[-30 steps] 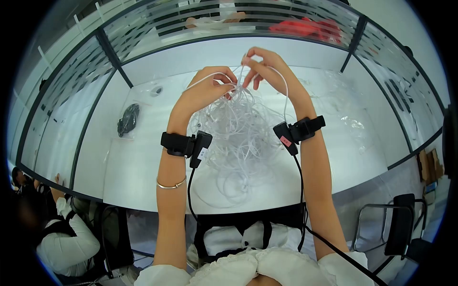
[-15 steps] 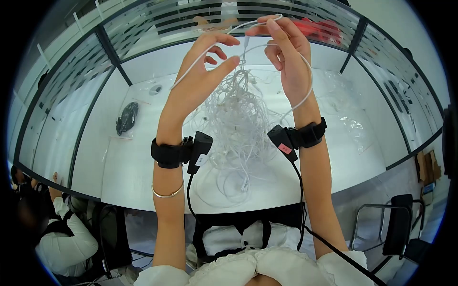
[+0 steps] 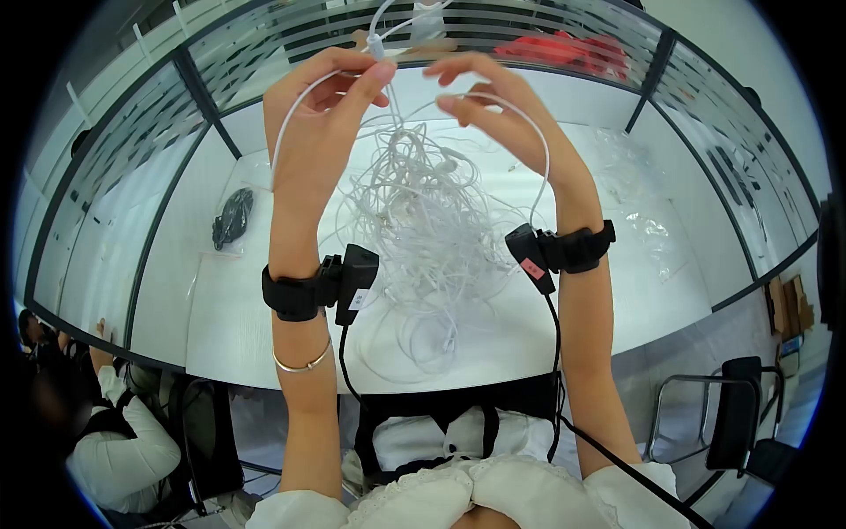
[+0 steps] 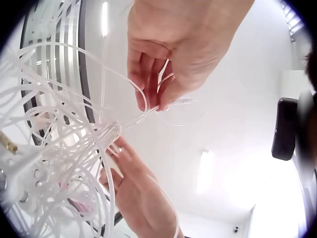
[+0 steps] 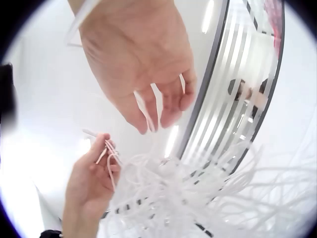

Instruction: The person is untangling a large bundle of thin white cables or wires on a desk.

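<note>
A large tangle of thin white cables [image 3: 423, 203] lies heaped on the white table, with strands rising from its top. My left hand [image 3: 322, 110] is raised at the upper left and pinches a white cable between thumb and fingertips. Just above that pinch sits a small white sleeve [image 3: 376, 46] on the cable, and one strand arcs down over the hand. My right hand [image 3: 511, 115] is at the upper right, its fingers spread apart. A loop of cable passes over it toward the wrist. In the right wrist view, its fingers [image 5: 171, 101] hang extended above the tangle.
A dark bundle in a clear bag [image 3: 233, 219] lies on the table's left. Clear plastic bags [image 3: 648, 229] are scattered on the right. A dark-framed glass partition [image 3: 423, 62] borders the back. A black chair [image 3: 736, 414] stands at right; another person [image 3: 123, 450] sits at left.
Both hands rose from the tangle, pulling cable up. The left hand then moved left and took the cable at the sleeve; the right hand, which pinched it, let go and came lower.
</note>
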Tool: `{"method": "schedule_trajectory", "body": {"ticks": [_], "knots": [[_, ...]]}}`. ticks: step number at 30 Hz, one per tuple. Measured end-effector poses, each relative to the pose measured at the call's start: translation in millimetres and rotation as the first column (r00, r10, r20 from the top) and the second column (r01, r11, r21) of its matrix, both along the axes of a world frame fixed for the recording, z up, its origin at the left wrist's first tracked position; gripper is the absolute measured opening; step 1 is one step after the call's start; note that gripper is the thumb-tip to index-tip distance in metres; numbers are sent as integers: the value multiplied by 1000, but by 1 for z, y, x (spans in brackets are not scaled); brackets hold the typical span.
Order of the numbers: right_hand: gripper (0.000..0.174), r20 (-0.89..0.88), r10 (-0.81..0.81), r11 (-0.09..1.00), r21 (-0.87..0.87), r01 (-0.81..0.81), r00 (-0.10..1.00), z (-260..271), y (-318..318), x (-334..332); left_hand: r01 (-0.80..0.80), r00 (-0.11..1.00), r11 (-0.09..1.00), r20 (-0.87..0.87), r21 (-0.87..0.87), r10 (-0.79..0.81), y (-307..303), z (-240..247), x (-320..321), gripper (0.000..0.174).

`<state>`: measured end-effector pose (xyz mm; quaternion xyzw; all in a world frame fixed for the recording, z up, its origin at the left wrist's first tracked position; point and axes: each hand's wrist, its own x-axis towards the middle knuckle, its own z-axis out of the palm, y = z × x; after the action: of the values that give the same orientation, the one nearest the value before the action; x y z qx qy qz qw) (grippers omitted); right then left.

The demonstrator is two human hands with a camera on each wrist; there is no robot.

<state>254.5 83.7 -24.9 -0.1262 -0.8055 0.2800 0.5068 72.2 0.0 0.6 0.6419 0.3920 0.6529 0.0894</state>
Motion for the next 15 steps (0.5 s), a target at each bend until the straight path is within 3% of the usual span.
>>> {"method": "schedule_trajectory", "body": {"ticks": [3,8,11,15], "knots": [[21,293,-114,989,-57,136,949,-7,12,10,-5,1000,999,-1,-54,5,9,-5,-9,15],[40,232,77,933,-359,12,970,-10,27,30,57,994,978,104,-203,-36,27,-19,-29,18],[40,229,71,931,-363,18,971,-13,28,27,106,993,966,82,-235,-89,27,-19,-30,19],[35,257,-77,995,77,59,963,-21,14,2,181,983,943,76,-280,-166,26,-19,-17,20]]}}
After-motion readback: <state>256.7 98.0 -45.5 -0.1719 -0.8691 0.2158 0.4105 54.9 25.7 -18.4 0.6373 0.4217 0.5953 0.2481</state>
